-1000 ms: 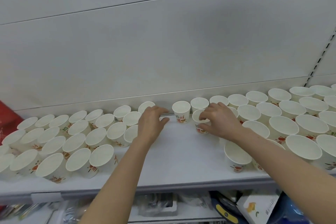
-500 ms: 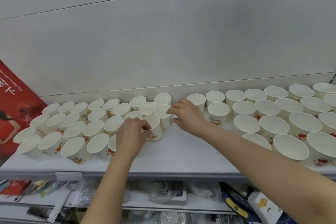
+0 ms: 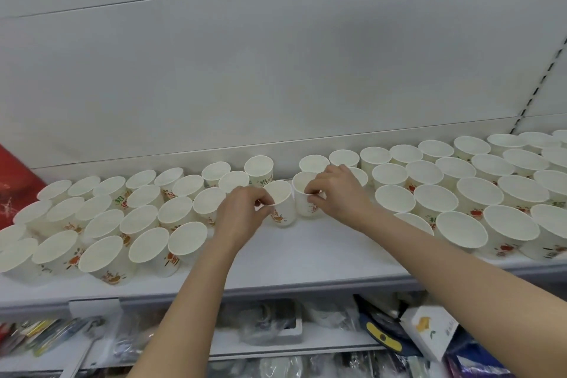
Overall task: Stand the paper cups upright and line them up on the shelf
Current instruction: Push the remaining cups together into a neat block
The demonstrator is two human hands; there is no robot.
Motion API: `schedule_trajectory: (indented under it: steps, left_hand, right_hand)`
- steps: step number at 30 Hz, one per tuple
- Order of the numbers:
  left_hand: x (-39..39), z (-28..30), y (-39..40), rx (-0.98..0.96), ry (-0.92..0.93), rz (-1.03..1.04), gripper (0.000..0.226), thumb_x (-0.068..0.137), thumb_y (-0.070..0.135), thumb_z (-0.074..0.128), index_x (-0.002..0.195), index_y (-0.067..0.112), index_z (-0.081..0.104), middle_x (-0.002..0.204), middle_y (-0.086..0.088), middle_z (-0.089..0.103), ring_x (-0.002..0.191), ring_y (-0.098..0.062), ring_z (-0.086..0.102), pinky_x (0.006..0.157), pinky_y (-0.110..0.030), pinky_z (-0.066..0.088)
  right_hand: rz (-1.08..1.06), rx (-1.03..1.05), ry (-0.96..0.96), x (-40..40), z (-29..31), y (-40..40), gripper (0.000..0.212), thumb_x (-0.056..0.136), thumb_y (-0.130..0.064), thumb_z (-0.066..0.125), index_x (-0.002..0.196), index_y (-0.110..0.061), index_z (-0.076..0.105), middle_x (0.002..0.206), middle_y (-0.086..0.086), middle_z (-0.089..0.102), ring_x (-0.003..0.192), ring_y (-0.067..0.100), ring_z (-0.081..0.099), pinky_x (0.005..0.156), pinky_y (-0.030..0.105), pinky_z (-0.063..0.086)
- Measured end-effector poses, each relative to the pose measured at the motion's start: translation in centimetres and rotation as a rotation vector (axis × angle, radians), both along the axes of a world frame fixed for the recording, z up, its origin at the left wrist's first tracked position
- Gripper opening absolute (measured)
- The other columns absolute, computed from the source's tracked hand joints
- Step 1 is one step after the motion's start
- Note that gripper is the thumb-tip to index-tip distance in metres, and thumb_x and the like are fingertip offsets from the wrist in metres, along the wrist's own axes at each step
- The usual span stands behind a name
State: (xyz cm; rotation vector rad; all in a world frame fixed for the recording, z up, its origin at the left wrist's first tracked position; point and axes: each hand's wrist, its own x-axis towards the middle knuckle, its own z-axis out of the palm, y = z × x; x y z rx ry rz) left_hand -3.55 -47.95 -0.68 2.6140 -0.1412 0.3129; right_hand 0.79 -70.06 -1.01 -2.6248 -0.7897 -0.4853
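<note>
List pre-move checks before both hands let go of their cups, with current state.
1. Left hand pinches the left cup at its rim: ok.
2. Right hand pinches the right cup at its rim: ok.
3. Both held cups upright, mouths up: ok.
4. Both bases seated flat on the shelf: cannot tell.
5. Held pair in line with the neighbouring rows: not ok, they sit forward in the gap.
6. Neighbouring cups standing: ok.

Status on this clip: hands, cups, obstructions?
Left hand pinches one cup's rim. Right hand pinches its neighbour. Both upright, mid-shelf. Nothing obstructing.
</note>
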Motion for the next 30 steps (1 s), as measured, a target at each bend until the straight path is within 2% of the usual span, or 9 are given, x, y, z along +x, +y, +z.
schedule_trajectory:
  steps: [3,5,8,12,16,20,27,30]
  left_hand:
    - [1.5,-0.2,-1.8,0.007,0.018,-0.081,0.005,0.08,0.023,0.073,0.079,0.028,0.071,0.08,0.017,0.068,0.079,-0.005,0.059,0.067,-0.029,0.048]
    - [2.3,-0.3,-3.0,0.034,0.04,-0.128,0.006,0.08,0.023,0.072,0.079,0.028,0.071,0.083,0.015,0.068,0.082,-0.007,0.06,0.069,-0.031,0.049]
    - [3.2,-0.6,-4.6,0.074,0.032,-0.174,0.006,0.081,0.022,0.07,0.081,0.028,0.071,0.086,0.014,0.068,0.085,-0.008,0.059,0.068,-0.029,0.045]
    - [4.1,-1.2,-5.7,0.058,0.018,-0.218,0.007,0.081,0.022,0.069,0.082,0.028,0.071,0.088,0.012,0.069,0.085,-0.01,0.06,0.07,-0.03,0.048]
    - [4.7,-1.5,-6.2,0.037,-0.002,-0.222,0.008,0.082,0.024,0.07,0.087,0.03,0.071,0.09,0.011,0.069,0.088,-0.01,0.06,0.071,-0.031,0.047]
    - [5.1,-2.0,-6.6,0.048,-0.029,-0.23,0.011,0.082,0.025,0.07,0.09,0.031,0.071,0.093,0.011,0.068,0.09,-0.01,0.059,0.07,-0.031,0.046]
    - [4.7,-2.1,-7.7,0.067,-0.061,-0.196,0.007,0.085,0.031,0.068,0.091,0.032,0.073,0.09,0.012,0.064,0.091,-0.012,0.053,0.067,-0.027,0.033]
    - [4.0,-1.8,-8.1,0.027,-0.077,-0.199,0.017,0.085,0.035,0.07,0.102,0.032,0.073,0.102,0.013,0.066,0.093,-0.013,0.055,0.069,-0.026,0.036]
  right_hand:
    - [-0.074,0.032,-0.028,-1.5,0.3,-2.7,0.007,0.07,-0.017,0.075,0.071,-0.02,0.07,0.068,-0.005,0.066,0.075,0.025,0.054,0.072,0.035,0.037]
    - [-0.106,0.031,-0.039,-2.7,0.3,-4.1,0.01,0.067,-0.017,0.078,0.071,-0.022,0.07,0.066,-0.007,0.065,0.073,0.024,0.054,0.069,0.033,0.034]
    - [-0.148,-0.01,-0.048,-4.0,0.0,-5.4,0.011,0.066,-0.019,0.079,0.069,-0.024,0.069,0.065,-0.009,0.065,0.072,0.023,0.054,0.067,0.032,0.031]
    - [-0.194,-0.032,-0.071,-5.1,-0.2,-6.2,0.014,0.062,-0.015,0.079,0.066,-0.023,0.069,0.062,-0.008,0.064,0.072,0.025,0.056,0.065,0.037,0.039]
    - [-0.239,-0.061,-0.094,-5.4,-0.2,-6.3,0.017,0.058,-0.013,0.081,0.064,-0.023,0.068,0.061,-0.008,0.065,0.069,0.024,0.056,0.064,0.038,0.043]
    - [-0.283,-0.08,-0.108,-5.5,-0.5,-6.2,0.018,0.057,-0.014,0.082,0.066,-0.023,0.069,0.063,-0.009,0.065,0.07,0.022,0.055,0.066,0.035,0.04]
    - [-0.275,-0.11,-0.104,-5.6,-1.1,-6.4,0.016,0.061,-0.017,0.082,0.068,-0.022,0.069,0.064,-0.007,0.065,0.072,0.023,0.054,0.067,0.036,0.038]
    - [-0.261,-0.11,-0.109,-5.6,-0.7,-6.4,0.016,0.064,-0.024,0.083,0.074,-0.022,0.071,0.07,-0.005,0.068,0.075,0.025,0.057,0.069,0.037,0.038]
